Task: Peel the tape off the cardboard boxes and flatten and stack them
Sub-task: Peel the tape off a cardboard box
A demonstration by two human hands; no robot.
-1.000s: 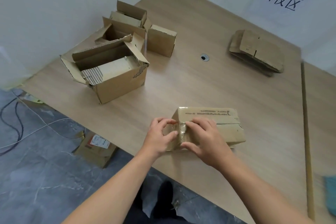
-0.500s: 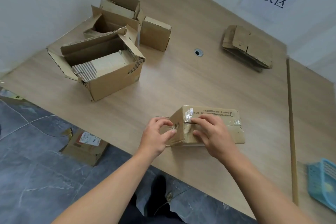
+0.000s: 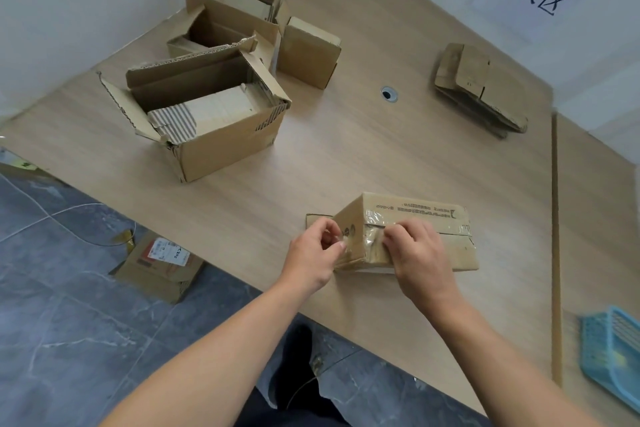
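Sealed box [image 3: 415, 211] at near edge of tabletop [image 3: 346, 149], tape [image 3: 373, 218] peel under way. Left hand [image 3: 313, 253] pinches tape at box's left end; right hand [image 3: 420, 253] grips box at seam. Next, likely: pull strip along seam, flatten, add to far-right stack [image 3: 481, 87].

A taped box [image 3: 415, 239] sits between the left hand [image 3: 313, 256] and the right hand [image 3: 419, 253], with upside-down printing on its top; wrinkled clear tape [image 3: 374, 220] wraps its left end at the fingertips; open boxes [image 3: 214, 135] with raised flaps stand well ahead-left of the left hand; a flattened stack [image 3: 481, 90] lies well ahead of the right hand.
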